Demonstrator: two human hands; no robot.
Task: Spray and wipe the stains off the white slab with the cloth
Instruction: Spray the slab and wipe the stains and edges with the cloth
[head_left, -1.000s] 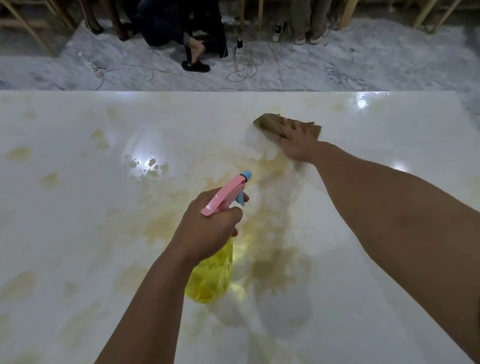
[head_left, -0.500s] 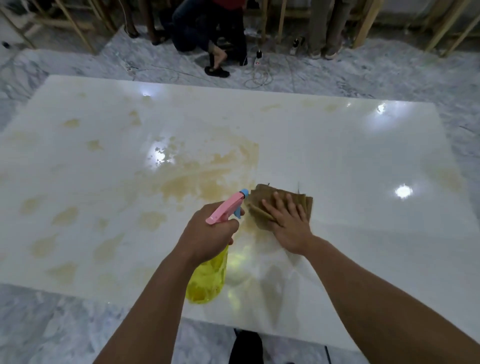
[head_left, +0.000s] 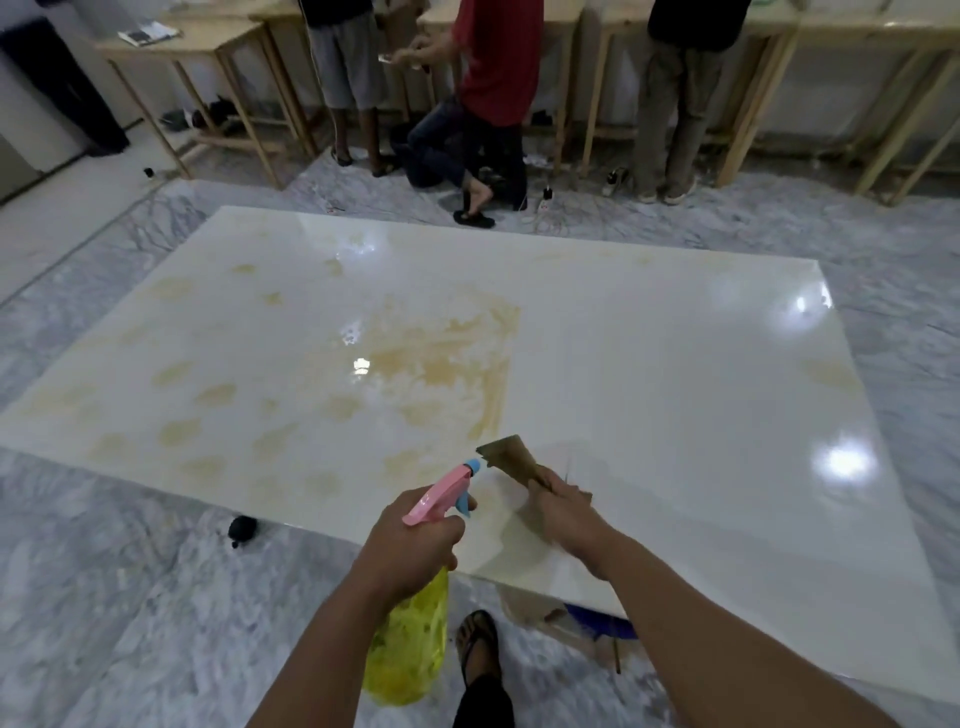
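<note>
The white slab (head_left: 675, 374) lies flat and glossy on the marble floor, with yellow-brown stains (head_left: 441, 358) across its middle and left half. My left hand (head_left: 410, 545) grips a yellow spray bottle (head_left: 408, 654) by its pink trigger head, held over the slab's near edge with the nozzle pointing away from me. My right hand (head_left: 569, 517) holds the brown cloth (head_left: 511, 460) lifted at the near edge, just right of the nozzle. The right half of the slab looks mostly clean.
Three people (head_left: 498, 78) stand or kneel beyond the slab's far edge, by wooden tables (head_left: 218, 62), with cables on the floor. My sandalled foot (head_left: 478, 644) is on the marble floor (head_left: 130, 597) at the near edge. A small dark object (head_left: 242, 530) lies left of it.
My right hand has dragged the cloth from the far middle of the slab back to the near edge and lifted it. The view has pulled back and up, and the bottle stays in my left hand.
</note>
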